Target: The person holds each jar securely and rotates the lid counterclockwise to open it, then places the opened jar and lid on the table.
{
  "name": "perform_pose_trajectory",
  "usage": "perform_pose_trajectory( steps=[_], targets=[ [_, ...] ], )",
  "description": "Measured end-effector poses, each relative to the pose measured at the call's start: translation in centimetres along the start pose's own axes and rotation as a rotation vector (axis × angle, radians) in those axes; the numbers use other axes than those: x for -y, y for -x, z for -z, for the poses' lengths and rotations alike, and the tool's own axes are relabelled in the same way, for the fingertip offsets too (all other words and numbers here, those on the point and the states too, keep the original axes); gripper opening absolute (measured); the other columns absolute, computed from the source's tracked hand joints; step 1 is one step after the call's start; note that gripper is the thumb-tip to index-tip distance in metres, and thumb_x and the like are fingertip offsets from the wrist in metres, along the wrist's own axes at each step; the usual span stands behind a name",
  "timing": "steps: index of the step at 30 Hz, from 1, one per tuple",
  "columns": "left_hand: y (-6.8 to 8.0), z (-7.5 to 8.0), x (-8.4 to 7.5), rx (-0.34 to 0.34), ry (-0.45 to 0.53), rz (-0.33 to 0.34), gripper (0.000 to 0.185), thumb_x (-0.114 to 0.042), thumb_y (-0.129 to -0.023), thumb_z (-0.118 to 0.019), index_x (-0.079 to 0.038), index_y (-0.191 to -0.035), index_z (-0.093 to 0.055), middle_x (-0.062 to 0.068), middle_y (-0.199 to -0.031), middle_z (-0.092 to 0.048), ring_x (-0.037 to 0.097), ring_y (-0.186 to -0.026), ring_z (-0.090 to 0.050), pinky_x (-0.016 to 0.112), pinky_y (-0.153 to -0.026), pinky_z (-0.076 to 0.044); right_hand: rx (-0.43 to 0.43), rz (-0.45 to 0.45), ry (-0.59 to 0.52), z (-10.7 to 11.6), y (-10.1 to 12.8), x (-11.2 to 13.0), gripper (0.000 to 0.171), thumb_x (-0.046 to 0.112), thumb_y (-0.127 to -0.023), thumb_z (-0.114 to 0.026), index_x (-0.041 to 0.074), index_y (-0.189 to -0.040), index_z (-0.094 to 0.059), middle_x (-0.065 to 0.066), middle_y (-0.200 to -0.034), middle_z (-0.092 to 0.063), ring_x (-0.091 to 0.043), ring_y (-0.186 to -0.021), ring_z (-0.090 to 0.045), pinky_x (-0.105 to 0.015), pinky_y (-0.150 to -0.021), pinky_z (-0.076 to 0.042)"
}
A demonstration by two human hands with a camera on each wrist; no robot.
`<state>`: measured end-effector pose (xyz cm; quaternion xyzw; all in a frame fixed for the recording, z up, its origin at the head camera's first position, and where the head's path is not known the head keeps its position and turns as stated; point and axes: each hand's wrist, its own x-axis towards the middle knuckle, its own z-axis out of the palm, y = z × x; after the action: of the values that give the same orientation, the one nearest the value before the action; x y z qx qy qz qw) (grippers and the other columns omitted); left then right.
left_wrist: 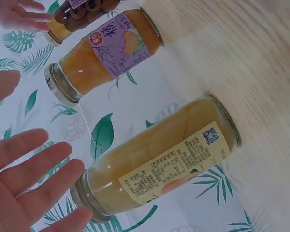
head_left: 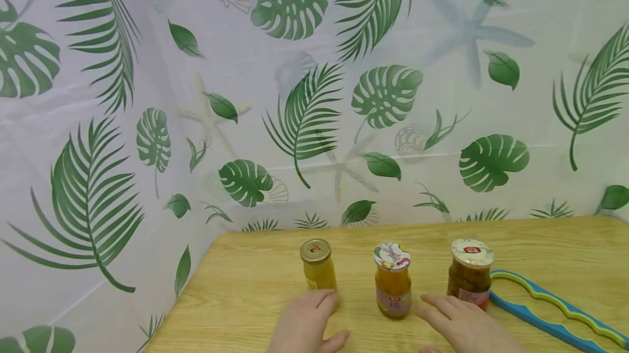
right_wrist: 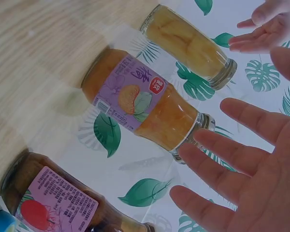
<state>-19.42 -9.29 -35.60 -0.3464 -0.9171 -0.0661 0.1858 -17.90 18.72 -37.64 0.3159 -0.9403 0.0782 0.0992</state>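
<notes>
Both hands' fingers wide, holding nothing; left hand (head_left: pixel 307 323) hides yellow jar (head_left: pixel 318 265) base.

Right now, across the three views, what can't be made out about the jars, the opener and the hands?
- Blue-and-green plastic jar opener: far end cut off by the head view's right edge.
- Dark-filled glass jar: cropped by the right wrist view's bottom edge.
- Left hand and right hand: wrists cut off by the head view's bottom edge.
- Label print: too small to read.

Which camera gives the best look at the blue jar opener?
The head view: the blue jar opener lies on the table, right of the dark jar. The right wrist view catches only a blue sliver at its bottom-left corner; the left wrist view misses it.
</notes>
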Motion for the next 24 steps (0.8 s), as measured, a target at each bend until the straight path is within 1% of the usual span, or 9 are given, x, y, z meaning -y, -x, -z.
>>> perform_pose_trajectory(
  steps=[1,5,8,10,13,18,22,24],
  targets=[
    [0.0,0.0,0.1,-0.022,0.006,0.009,0.042,-0.041,-0.078,-0.064,-0.010,-0.107,-0.060,-0.001,-0.105,-0.057,0.013,-0.093,-0.054,0.027,-0.076,-0.046,0.003,-0.001,-0.003,0.0,0.0,0.0,0.054,0.052,-0.087,-0.044,0.009,-0.119,-0.053,-0.011,-0.117,-0.051,-0.030,-0.100,-0.050,-0.047,-0.074,-0.044],
    [-0.2,0.0,0.3,-0.078,0.058,0.078,0.042,-0.038,-0.077,-0.066,-0.010,-0.107,-0.059,0.000,-0.102,-0.059,0.014,-0.090,-0.056,0.029,-0.075,-0.047,-0.008,0.010,0.002,-0.2,0.0,0.0,0.054,0.051,-0.087,-0.044,0.009,-0.119,-0.053,-0.011,-0.116,-0.052,-0.030,-0.100,-0.051,-0.047,-0.074,-0.044],
    [-0.5,0.1,0.4,-0.114,0.091,0.128,0.041,-0.037,-0.077,-0.067,-0.009,-0.106,-0.060,0.001,-0.102,-0.059,0.015,-0.090,-0.056,0.030,-0.074,-0.048,0.006,0.021,-0.011,-0.3,0.0,-0.1,0.057,0.053,-0.086,-0.044,0.008,-0.119,-0.053,-0.012,-0.116,-0.051,-0.031,-0.099,-0.050,-0.048,-0.073,-0.044],
    [-0.6,0.2,0.5,-0.153,0.107,0.150,0.041,-0.035,-0.076,-0.067,-0.008,-0.105,-0.060,0.002,-0.102,-0.059,0.016,-0.090,-0.057,0.030,-0.072,-0.048,0.019,0.030,-0.024,-0.4,0.0,-0.2,0.058,0.054,-0.085,-0.044,0.008,-0.120,-0.052,-0.012,-0.116,-0.051,-0.033,-0.099,-0.050,-0.049,-0.073,-0.044],
    [-0.7,0.2,0.8,-0.219,0.110,0.171,0.041,-0.034,-0.076,-0.068,-0.007,-0.105,-0.059,0.003,-0.102,-0.059,0.017,-0.090,-0.057,0.030,-0.070,-0.049,0.016,0.052,-0.019,-0.5,0.0,-0.3,0.065,0.059,-0.082,-0.044,0.008,-0.120,-0.052,-0.013,-0.116,-0.051,-0.033,-0.099,-0.050,-0.048,-0.072,-0.044],
    [-0.9,0.4,1.6,-0.331,0.112,0.185,0.042,-0.032,-0.075,-0.069,-0.005,-0.105,-0.058,0.004,-0.099,-0.060,0.017,-0.089,-0.057,0.031,-0.071,-0.049,0.005,0.073,-0.009,-0.5,0.0,-0.2,0.070,0.064,-0.079,-0.044,0.007,-0.119,-0.052,-0.013,-0.115,-0.051,-0.033,-0.098,-0.051,-0.048,-0.071,-0.045],
    [-1.3,0.4,2.0,-0.404,0.127,0.198,0.040,-0.029,-0.074,-0.070,-0.005,-0.104,-0.058,0.004,-0.095,-0.060,0.016,-0.085,-0.057,0.030,-0.068,-0.049,0.035,0.060,-0.037,-0.7,-0.1,-0.1,0.071,0.064,-0.078,-0.044,0.007,-0.119,-0.051,-0.014,-0.115,-0.051,-0.035,-0.099,-0.050,-0.050,-0.072,-0.044],
    [-1.6,0.4,2.2,-0.423,0.141,0.214,0.039,-0.028,-0.075,-0.070,-0.005,-0.104,-0.059,0.005,-0.095,-0.060,0.016,-0.084,-0.057,0.030,-0.067,-0.049,0.058,0.048,-0.049,-0.7,-0.2,-0.1,0.072,0.065,-0.078,-0.043,0.007,-0.120,-0.051,-0.014,-0.116,-0.050,-0.036,-0.101,-0.049,-0.051,-0.073,-0.043]
  ],
)
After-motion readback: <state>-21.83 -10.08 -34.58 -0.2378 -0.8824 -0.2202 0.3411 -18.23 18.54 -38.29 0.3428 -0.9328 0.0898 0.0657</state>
